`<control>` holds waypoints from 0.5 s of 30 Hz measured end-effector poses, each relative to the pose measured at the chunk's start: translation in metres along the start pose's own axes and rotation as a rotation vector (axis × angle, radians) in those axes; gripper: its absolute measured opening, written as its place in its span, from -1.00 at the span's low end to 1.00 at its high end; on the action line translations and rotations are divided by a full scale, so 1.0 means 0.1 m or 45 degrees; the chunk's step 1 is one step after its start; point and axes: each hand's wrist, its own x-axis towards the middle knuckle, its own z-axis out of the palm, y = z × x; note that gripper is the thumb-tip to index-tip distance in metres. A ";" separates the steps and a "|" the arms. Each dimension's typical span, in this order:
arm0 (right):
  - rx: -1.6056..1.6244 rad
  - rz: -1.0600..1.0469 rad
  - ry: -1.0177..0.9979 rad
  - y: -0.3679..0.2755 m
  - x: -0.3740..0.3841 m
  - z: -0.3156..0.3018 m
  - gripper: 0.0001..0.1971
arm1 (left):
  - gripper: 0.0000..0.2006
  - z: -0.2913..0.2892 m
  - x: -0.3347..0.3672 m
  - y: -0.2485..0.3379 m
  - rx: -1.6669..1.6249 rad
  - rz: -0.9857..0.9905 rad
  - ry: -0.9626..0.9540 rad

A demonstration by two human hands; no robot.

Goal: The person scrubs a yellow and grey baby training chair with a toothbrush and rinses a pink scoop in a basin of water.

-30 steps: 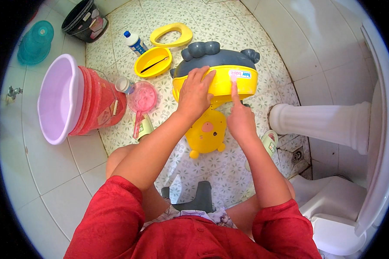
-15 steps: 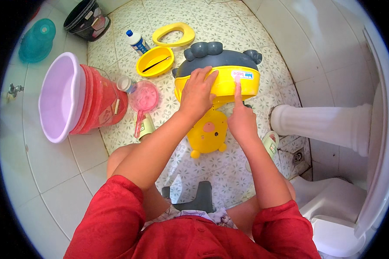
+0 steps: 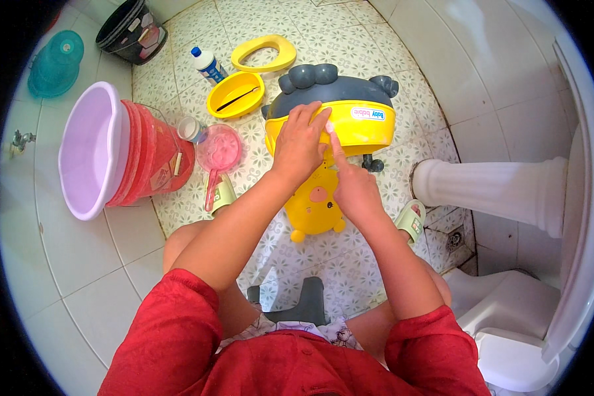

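A yellow and grey child's potty (image 3: pixel 366 119) lies tipped on the patterned floor in front of me. My left hand (image 3: pixel 300 142) grips its yellow front rim from above. My right hand (image 3: pixel 353 188) is curled, with only the forefinger out, and the fingertip presses on the yellow front just beside my left hand. Below both hands lies a yellow animal-shaped part (image 3: pixel 313 211) with a face on it.
A yellow bowl insert (image 3: pixel 234 94), a yellow seat ring (image 3: pixel 265 53) and a white bottle (image 3: pixel 206 64) lie behind the potty. A pink scoop (image 3: pixel 218 150), a red bucket (image 3: pixel 153 158) under a lilac basin (image 3: pixel 89 152) stand left. A white pedestal (image 3: pixel 501 191) and toilet (image 3: pixel 508 323) stand right.
My right forefinger has slid left along the potty's yellow front, toward my left hand. My left hand keeps its grip on the rim.
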 end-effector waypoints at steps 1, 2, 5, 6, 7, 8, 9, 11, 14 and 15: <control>-0.013 0.077 -0.054 -0.02 0.01 -0.06 0.07 | -0.34 -0.01 0.00 0.00 0.008 0.004 0.002; -0.027 0.157 -0.108 -0.03 0.02 -0.10 0.22 | -0.34 -0.01 0.00 0.00 0.007 0.004 0.002; 0.035 0.278 0.037 0.05 0.05 -0.11 0.21 | -0.35 -0.01 0.00 0.02 -0.001 -0.004 -0.001; 0.034 0.280 0.039 0.09 0.07 -0.10 0.21 | -0.35 -0.01 0.00 0.02 -0.002 -0.004 0.000; -0.003 0.318 0.019 0.13 0.11 -0.10 0.22 | -0.35 -0.01 0.00 0.03 -0.003 -0.005 0.000; -0.040 0.353 -0.003 0.14 0.12 -0.10 0.23 | -0.35 -0.01 0.00 0.03 -0.003 -0.005 -0.001; -0.040 0.354 -0.003 0.13 0.12 -0.10 0.23 | -0.35 -0.01 0.00 0.03 0.001 -0.009 -0.001; 0.038 0.340 -0.041 0.09 0.10 -0.12 0.22 | -0.35 -0.01 0.00 0.03 0.007 -0.013 0.000; 0.077 0.189 -0.038 0.02 0.05 -0.09 0.21 | -0.35 -0.01 0.00 0.02 0.018 -0.009 0.007; 0.077 0.189 -0.037 0.00 0.04 -0.09 0.21 | -0.37 -0.01 0.00 0.01 0.022 -0.001 0.006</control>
